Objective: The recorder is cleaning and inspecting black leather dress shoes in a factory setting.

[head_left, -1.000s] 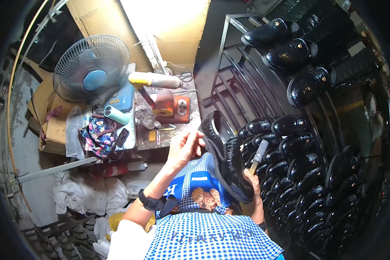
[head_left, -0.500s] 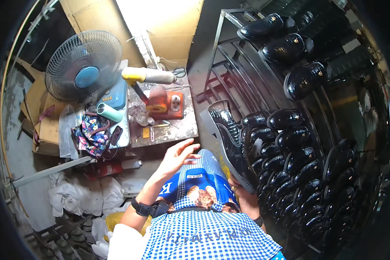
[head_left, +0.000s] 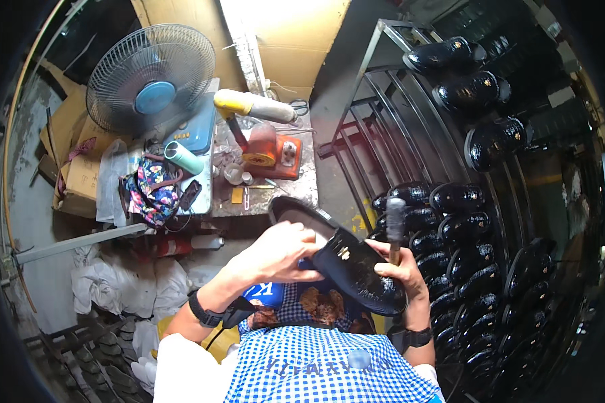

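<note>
A black slip-on shoe (head_left: pixel 363 272) with a small gold ornament lies slanted in front of my apron, its opening toward the upper left. My left hand (head_left: pixel 282 254) is closed on the shoe at its opening, thumb below and fingers near the light insole. My right hand (head_left: pixel 405 274) is closed around the wooden handle of a brush (head_left: pixel 395 218), whose dark grey head points up. This hand is right beside the shoe's upper; whether it also presses on the shoe is hard to tell.
On the right, a metal rack (head_left: pixel 370 87) carries rows of glossy black shoes (head_left: pixel 474 258). Ahead stands a worktable (head_left: pixel 296 198) with an orange-red machine (head_left: pixel 272 153). A fan (head_left: pixel 151 80), a green cup (head_left: pixel 183 156) and a floral bag (head_left: pixel 151 191) are on the left.
The shoe has come from my right side, held upright, to across my front. My left hand, formerly free, now grips it; the brush now shows in my right hand. The view has shifted slightly.
</note>
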`<state>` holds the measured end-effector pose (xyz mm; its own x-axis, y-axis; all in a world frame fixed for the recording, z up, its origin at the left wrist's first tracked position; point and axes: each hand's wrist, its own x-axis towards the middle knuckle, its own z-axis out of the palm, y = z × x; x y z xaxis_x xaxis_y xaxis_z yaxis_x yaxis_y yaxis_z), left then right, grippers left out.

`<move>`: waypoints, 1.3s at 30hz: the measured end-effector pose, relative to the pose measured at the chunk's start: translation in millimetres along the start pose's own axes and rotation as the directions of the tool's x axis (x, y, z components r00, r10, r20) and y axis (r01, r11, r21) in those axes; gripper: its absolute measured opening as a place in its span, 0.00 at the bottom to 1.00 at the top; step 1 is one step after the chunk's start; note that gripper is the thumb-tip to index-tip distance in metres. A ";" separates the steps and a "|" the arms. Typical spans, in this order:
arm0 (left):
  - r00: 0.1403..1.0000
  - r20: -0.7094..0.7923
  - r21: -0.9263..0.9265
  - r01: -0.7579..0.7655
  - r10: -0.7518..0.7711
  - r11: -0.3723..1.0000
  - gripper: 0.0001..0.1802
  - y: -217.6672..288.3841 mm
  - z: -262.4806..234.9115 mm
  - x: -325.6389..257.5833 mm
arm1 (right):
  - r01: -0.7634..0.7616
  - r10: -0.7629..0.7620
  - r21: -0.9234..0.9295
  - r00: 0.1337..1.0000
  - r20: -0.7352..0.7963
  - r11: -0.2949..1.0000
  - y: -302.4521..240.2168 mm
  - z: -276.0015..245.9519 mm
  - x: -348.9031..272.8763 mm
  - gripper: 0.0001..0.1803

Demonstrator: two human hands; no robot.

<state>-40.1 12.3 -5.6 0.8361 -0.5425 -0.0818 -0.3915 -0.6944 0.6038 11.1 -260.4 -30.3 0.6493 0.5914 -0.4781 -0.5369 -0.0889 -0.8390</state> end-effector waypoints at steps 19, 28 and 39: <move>0.463 0.271 -0.737 -0.464 -0.844 -0.491 0.18 -124.0 133.1 -97.1 | -0.339 0.336 -0.137 0.941 -0.047 0.931 127.8 52.5 214.3 0.29; 0.329 0.431 -0.540 -0.652 -0.840 -0.533 0.21 -167.1 215.0 -114.5 | -0.013 0.059 -0.750 0.998 0.035 0.661 205.7 114.5 353.4 0.24; 0.276 0.592 -0.331 -0.773 -0.757 -0.541 0.19 -173.3 290.6 -125.6 | 0.255 -0.243 -0.884 0.956 0.168 0.393 264.5 184.7 505.2 0.15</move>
<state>-189.0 63.4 -330.4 0.2999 0.0957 -0.9492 -0.3070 0.9517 -0.0010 97.6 162.9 -445.7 0.6602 0.7212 -0.2098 0.4305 -0.5923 -0.6810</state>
